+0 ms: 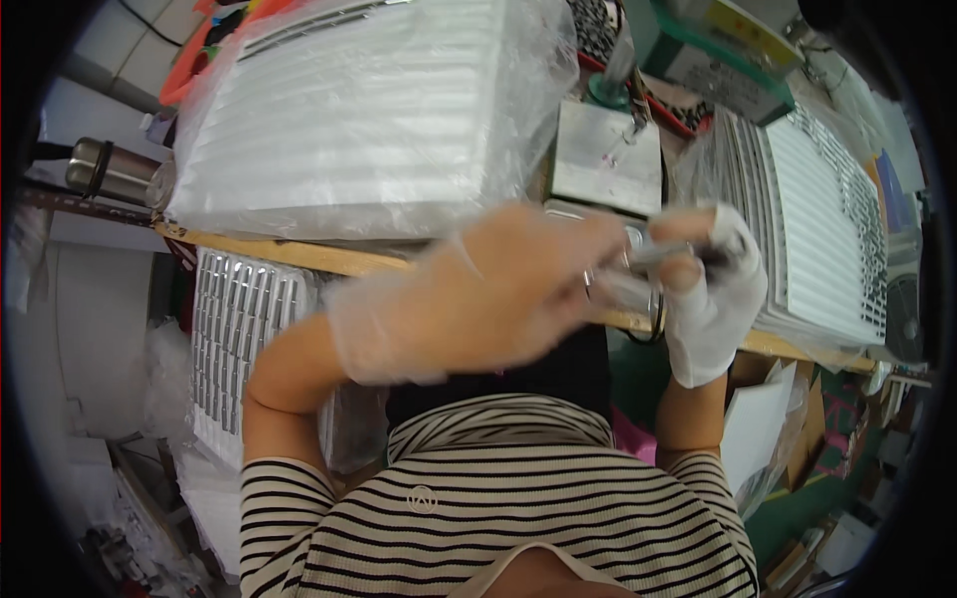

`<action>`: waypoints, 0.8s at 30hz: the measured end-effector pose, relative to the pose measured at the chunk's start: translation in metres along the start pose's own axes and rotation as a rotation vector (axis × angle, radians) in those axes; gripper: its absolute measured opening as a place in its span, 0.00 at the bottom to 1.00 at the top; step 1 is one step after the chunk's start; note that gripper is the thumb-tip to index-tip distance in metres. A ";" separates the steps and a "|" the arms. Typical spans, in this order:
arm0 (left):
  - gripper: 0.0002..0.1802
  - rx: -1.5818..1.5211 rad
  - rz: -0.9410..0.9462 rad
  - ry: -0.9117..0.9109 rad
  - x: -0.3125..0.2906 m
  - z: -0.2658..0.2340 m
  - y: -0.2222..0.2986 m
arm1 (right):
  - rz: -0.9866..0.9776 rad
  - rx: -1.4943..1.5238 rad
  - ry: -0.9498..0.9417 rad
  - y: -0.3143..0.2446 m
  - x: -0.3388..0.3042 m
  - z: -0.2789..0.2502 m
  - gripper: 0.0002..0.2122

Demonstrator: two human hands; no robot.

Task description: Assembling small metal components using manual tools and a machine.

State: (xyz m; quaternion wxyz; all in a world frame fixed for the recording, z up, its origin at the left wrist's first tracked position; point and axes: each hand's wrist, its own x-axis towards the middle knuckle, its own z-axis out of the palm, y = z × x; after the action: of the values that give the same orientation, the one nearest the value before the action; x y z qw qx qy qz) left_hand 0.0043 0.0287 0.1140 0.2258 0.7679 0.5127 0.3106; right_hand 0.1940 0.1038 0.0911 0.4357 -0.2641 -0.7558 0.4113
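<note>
My right hand (720,299), in a white glove that leaves the thumb and fingertips bare, pinches a small shiny silver piece (660,255). What exact kind of piece it is, I cannot make out. My left hand (498,289), in a thin clear glove, reaches across toward the same spot. Motion smears its fingers, so their grip does not show. Thin curved metal edges (592,287) gleam between the two hands. Just beyond them stands a pale metal box (608,159), with a clear, green-based bottle (610,88) at its far edge.
A plastic-wrapped stack of ridged white trays (349,130) covers the left of the bench. More trays (812,219), some bearing silver pieces, stand at right. Below the wooden edge (289,251) leans a tray of silver parts (239,329). A steel flask (112,171) and green box (723,70) flank these.
</note>
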 end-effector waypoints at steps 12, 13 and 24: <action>0.19 0.069 0.411 0.293 0.101 -0.150 -0.280 | 0.179 -0.994 -0.542 0.048 -0.018 -0.008 0.05; 0.20 0.585 0.045 0.273 0.109 -0.136 -0.269 | 0.199 -1.004 -0.541 0.048 -0.017 -0.009 0.05; 0.09 0.508 -0.105 0.581 0.078 -0.113 -0.183 | 0.251 -0.907 -0.826 0.052 0.023 -0.019 0.08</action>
State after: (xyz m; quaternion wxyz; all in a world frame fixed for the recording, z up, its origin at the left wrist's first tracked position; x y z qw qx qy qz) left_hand -0.1718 0.1725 0.0909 -0.1103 0.6521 0.6546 0.3662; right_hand 0.2017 0.1556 0.0618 -0.0994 -0.3289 -0.9244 0.1656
